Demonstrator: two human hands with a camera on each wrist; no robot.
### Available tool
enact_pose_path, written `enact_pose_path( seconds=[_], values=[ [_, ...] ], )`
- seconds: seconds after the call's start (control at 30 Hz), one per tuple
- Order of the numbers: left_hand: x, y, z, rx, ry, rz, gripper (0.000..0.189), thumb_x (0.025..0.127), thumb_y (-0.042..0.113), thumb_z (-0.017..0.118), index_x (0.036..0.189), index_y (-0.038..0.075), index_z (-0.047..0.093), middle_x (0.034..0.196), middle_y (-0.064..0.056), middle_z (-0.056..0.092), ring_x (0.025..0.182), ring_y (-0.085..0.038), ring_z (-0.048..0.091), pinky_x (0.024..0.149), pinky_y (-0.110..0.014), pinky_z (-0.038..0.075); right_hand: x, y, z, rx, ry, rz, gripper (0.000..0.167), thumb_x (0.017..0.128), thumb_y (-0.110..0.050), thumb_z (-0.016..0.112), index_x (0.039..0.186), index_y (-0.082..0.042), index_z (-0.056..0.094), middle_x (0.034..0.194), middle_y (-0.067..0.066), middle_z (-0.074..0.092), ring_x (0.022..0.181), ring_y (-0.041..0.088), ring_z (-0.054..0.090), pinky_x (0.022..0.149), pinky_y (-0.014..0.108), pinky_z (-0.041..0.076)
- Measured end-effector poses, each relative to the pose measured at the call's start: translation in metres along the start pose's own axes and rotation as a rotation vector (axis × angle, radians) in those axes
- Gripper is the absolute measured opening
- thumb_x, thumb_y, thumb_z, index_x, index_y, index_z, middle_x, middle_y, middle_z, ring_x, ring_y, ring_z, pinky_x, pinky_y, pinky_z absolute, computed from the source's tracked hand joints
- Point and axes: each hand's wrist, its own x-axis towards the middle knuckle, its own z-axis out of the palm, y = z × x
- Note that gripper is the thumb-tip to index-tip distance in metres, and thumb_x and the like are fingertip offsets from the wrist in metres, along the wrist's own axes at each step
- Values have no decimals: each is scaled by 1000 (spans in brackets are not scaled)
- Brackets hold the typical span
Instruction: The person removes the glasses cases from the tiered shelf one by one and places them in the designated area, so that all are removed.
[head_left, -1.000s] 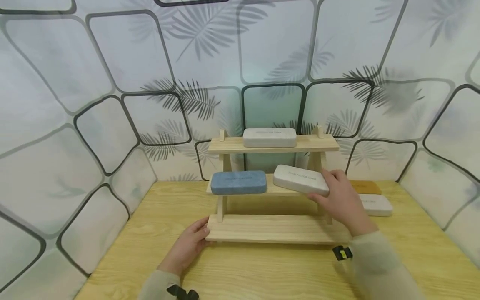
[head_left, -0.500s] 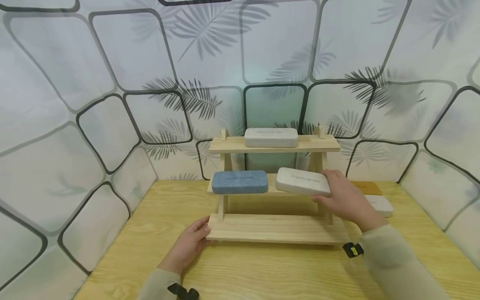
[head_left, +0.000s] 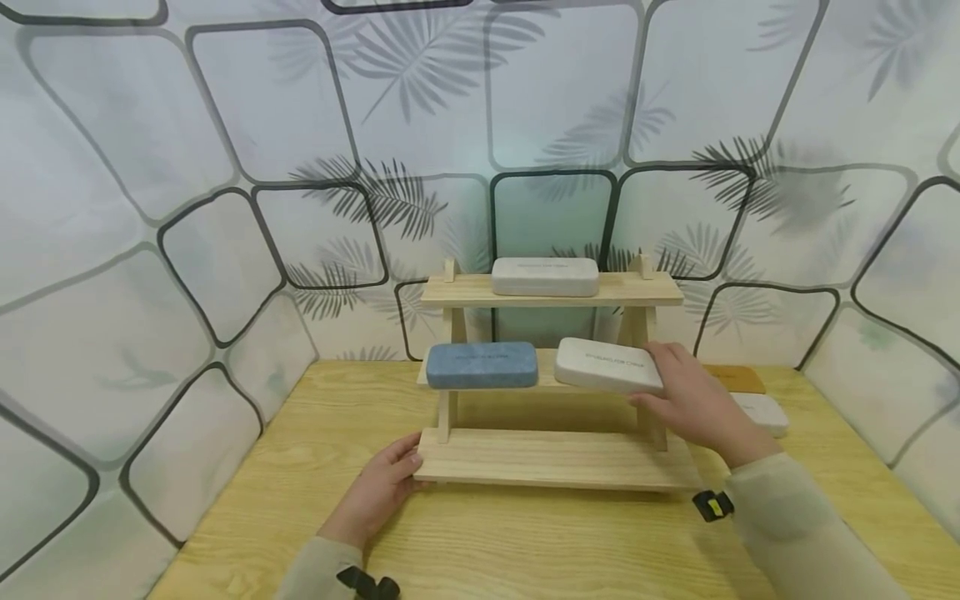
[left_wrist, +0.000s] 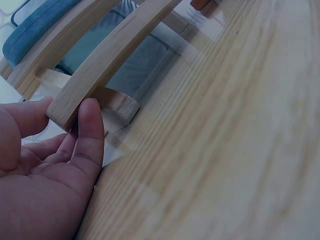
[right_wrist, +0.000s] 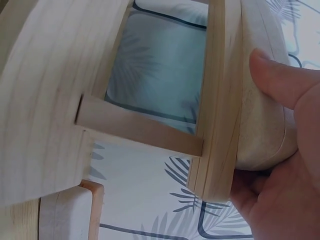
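Observation:
My right hand (head_left: 697, 404) grips the right end of a white glasses case (head_left: 603, 364) at the right half of the wooden rack's middle shelf. The case sits slightly askew, its right end nearer me; in the right wrist view the case (right_wrist: 265, 120) lies against the shelf board. On the same shelf, to the left, is a blue glasses case (head_left: 482, 365). With thumb and fingers my left hand (head_left: 375, 492) pinches the left end of the bottom shelf (head_left: 555, 458), whose end (left_wrist: 75, 107) also shows between them in the left wrist view.
Another white glasses case (head_left: 545, 277) stands on the top shelf. Behind my right hand, an orange case (head_left: 738, 379) and a further white case (head_left: 761, 414) lie on the wood-grain table (head_left: 525, 542). A patterned cloth (head_left: 420, 100) hangs behind and around.
My right hand has shifted the white glasses case slightly right and lower on the middle shelf, and its tilt has lessened. My left hand keeps its hold on the bottom shelf.

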Motion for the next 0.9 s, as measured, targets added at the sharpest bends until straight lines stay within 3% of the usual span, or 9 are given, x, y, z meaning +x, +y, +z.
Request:
enact_pose_path(
  seconds=[0.27,0.6,0.9],
  values=[
    [1,-2,-2,5,-6,9,60,109,16,48,156,-9,22,154,-35,29,125,-29,52,92,-35,51,-6,-2,-2,-17,-3,-31,89,96,-46,69,153,9,30,143,33,39,125,48,45,100,64,40],
    [-1,-2,-3,11,-16,15,60,109,16,48,156,-9,21,154,-35,29,123,-28,53,90,-34,52,-10,2,0,-10,1,-55,83,96,-34,72,154,6,28,144,30,38,126,46,45,100,64,40],
    [-3,2,0,19,-12,9,60,109,16,47,156,-10,20,155,-35,28,126,-30,50,91,-34,52,-15,2,0,5,17,-71,83,96,-38,71,154,6,29,145,29,38,128,46,43,101,64,40]
  ],
)
